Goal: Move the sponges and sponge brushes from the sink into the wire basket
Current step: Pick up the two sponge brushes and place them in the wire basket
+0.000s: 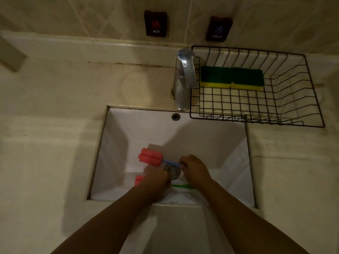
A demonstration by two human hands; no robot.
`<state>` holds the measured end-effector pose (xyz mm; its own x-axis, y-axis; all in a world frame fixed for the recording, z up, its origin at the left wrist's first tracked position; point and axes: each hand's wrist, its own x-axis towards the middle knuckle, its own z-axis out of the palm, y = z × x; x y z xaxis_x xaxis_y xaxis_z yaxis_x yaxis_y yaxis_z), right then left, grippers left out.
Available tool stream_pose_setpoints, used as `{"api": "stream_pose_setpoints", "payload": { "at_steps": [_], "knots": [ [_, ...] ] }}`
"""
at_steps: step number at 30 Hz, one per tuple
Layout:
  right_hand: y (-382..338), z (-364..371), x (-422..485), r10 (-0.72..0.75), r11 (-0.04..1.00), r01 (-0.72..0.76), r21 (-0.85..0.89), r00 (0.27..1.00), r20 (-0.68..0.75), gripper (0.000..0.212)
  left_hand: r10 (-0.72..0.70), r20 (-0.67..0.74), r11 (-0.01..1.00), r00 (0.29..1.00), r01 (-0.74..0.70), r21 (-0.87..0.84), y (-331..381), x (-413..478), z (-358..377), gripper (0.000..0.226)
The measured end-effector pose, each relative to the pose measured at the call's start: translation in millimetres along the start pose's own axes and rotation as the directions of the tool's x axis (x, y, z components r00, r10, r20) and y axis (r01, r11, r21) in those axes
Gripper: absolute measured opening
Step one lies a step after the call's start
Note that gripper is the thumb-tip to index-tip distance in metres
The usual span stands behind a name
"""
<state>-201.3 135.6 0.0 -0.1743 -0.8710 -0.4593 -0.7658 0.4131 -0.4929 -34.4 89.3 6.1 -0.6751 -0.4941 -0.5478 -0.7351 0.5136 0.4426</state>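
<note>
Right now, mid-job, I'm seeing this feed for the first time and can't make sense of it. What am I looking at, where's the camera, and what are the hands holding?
There is no machine here: a person works with two bare hands, and the single picture comes from a camera worn on their head, looking down.

Below is a white sink set in a pale counter, with a tap behind it. To the right of the tap, a wire basket sits on the counter and already holds two green and yellow sponges, side by side.

In the sink, the right hand pinches the blue handle of a red sponge brush. The left hand covers a second brush, which shows a red head and a green handle; whether it grips that one, I cannot tell.
</note>
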Motion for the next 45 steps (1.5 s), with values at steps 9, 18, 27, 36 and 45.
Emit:
{"api": "stream_pose_setpoints", "payload": {
  "at_steps": [9,18,27,36,45],
  "knots": [
    [-10,-52,-21,-0.089,0.996,0.084,-0.041,0.990,-0.112,0.013,0.155,-0.075,0.988,0.985,-0.154,0.023,32,-17,-51,0.014],
    [-27,-95,-46,-0.151,0.986,0.131,-0.107,0.967,-0.207,0.008,0.143,-0.195,0.989,0.970,-0.145,0.004,63,-44,-90,0.008],
    [-48,-150,-68,-0.219,0.975,0.190,-0.114,0.902,-0.371,0.006,0.236,-0.345,0.972,0.908,-0.218,0.091,91,-62,-136,0.009],
    [-62,-198,-75,-0.167,0.986,0.158,-0.059,0.864,-0.475,0.011,0.290,-0.448,0.957,0.846,-0.258,0.132,111,-71,-171,0.012],
    [-58,-183,-69,-0.152,0.988,0.139,-0.062,0.868,-0.472,0.020,0.305,-0.455,0.952,0.837,-0.269,0.143,112,-73,-172,0.016]
  ]
}}
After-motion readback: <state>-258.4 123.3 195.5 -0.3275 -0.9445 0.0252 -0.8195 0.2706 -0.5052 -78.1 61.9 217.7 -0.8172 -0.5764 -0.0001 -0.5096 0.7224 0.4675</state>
